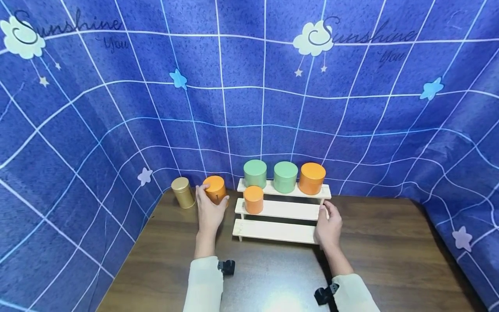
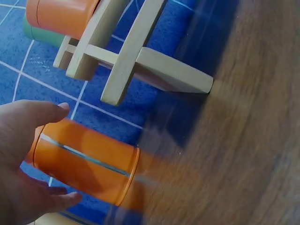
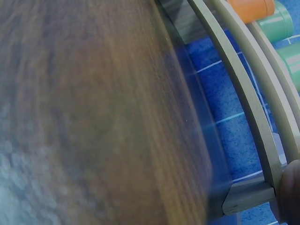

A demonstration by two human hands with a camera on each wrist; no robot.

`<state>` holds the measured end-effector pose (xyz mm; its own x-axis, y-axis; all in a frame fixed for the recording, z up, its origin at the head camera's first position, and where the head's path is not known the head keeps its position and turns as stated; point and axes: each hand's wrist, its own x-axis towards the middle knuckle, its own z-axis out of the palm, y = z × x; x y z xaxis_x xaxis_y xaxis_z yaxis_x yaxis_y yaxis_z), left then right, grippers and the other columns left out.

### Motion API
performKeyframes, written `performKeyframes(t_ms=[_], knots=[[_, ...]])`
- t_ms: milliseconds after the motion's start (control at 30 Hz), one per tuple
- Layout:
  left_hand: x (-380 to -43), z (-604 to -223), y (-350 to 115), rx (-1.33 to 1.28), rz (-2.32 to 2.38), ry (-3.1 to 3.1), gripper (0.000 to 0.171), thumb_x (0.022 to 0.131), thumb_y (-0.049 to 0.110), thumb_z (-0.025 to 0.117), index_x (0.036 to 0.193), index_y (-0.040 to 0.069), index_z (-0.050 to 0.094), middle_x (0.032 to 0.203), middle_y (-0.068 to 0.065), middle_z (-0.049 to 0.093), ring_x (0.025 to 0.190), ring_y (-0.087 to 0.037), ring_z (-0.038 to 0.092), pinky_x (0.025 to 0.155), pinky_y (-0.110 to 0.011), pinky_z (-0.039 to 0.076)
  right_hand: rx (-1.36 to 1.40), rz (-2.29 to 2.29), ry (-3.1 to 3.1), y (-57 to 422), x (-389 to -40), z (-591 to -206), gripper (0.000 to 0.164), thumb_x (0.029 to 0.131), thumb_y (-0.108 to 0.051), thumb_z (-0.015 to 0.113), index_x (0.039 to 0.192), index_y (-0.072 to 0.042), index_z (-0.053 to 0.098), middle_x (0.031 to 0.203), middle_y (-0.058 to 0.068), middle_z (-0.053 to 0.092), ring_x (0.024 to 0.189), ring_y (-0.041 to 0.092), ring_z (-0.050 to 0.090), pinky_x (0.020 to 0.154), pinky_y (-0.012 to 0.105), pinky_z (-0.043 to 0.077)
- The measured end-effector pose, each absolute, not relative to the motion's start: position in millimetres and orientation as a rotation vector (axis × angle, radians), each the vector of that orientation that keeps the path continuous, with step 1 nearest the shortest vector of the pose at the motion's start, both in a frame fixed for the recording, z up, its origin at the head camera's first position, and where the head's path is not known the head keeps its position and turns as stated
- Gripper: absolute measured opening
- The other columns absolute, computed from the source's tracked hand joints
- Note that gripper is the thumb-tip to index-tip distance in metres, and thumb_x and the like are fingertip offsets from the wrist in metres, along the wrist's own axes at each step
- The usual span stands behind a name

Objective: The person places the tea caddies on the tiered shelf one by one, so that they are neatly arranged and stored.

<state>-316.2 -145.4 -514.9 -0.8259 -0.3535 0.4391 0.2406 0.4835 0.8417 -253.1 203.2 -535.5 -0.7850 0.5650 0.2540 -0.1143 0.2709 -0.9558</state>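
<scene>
My left hand [image 1: 210, 214] is around an orange canister [image 1: 216, 197] standing on the table, left of a three-tier wooden display stand [image 1: 277, 232]. In the left wrist view, thumb [image 2: 49, 112] and fingers [image 2: 63, 200] are spread on either side of this canister, which has a dark seam along its side. At the stand's right end, my right hand [image 1: 328, 227] grips the frame. Only a bit of that hand shows at the edge of the right wrist view. The top tier bears two green canisters [image 1: 255, 174] and an orange one; a smaller orange canister [image 1: 253, 200] sits on the middle tier's left end.
A gold canister [image 1: 183, 193] stands on the table left of my left hand. The brown wooden table [image 1: 390, 242] ends at a blue patterned curtain [image 1: 249, 104] behind and beside it. Bare boards show on the middle and bottom tiers.
</scene>
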Motion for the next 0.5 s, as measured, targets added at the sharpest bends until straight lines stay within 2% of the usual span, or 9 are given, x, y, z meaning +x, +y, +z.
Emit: performKeyframes(t_ms=[133, 233, 333, 500], knots=[[-318.2, -517.0, -144.8, 0.114, -1.441, -2.070, 0.091, 0.079, 0.008, 0.091, 0.152, 0.004, 0.036, 0.158, -0.027, 0.044, 0.152, -0.042, 0.042, 0.129, -0.054, 0.032, -0.400, 1.565, -1.988, 206.0, -254.4, -535.6, 0.035, 0.106, -0.008, 0.053, 0.134, 0.007, 0.065, 0.136, 0.029, 0.066, 0.135, 0.040, 0.058, 0.118, 0.054, 0.042], [-319.2, -519.4, -145.7, 0.143, -1.470, -2.069, 0.102, 0.080, 0.008, 0.091, 0.161, 0.004, 0.029, 0.162, -0.026, 0.042, 0.151, -0.041, 0.043, 0.129, -0.054, 0.032, -0.399, 1.571, -1.989, 207.8, -255.0, -535.4, 0.035, 0.106, -0.009, 0.053, 0.135, 0.007, 0.064, 0.137, 0.028, 0.065, 0.134, 0.040, 0.058, 0.118, 0.053, 0.042], [-319.3, -521.6, -147.5, 0.162, -1.474, -2.108, 0.099, 0.084, 0.010, 0.089, 0.163, 0.004, 0.030, 0.164, -0.025, 0.042, 0.153, -0.041, 0.042, 0.130, -0.055, 0.031, -0.400, 1.572, -1.996, 208.7, -255.3, -535.8, 0.035, 0.107, -0.010, 0.052, 0.136, 0.007, 0.064, 0.138, 0.028, 0.065, 0.135, 0.040, 0.057, 0.118, 0.054, 0.041], [-316.9, -524.7, -150.9, 0.204, -1.463, -2.141, 0.090, 0.087, 0.013, 0.086, 0.161, 0.002, 0.036, 0.157, -0.025, 0.051, 0.146, -0.041, 0.051, 0.126, -0.055, 0.037, -0.408, 1.571, -2.024, 208.1, -254.3, -538.9, 0.036, 0.107, -0.011, 0.053, 0.138, 0.006, 0.063, 0.141, 0.028, 0.064, 0.138, 0.040, 0.056, 0.120, 0.055, 0.041]])
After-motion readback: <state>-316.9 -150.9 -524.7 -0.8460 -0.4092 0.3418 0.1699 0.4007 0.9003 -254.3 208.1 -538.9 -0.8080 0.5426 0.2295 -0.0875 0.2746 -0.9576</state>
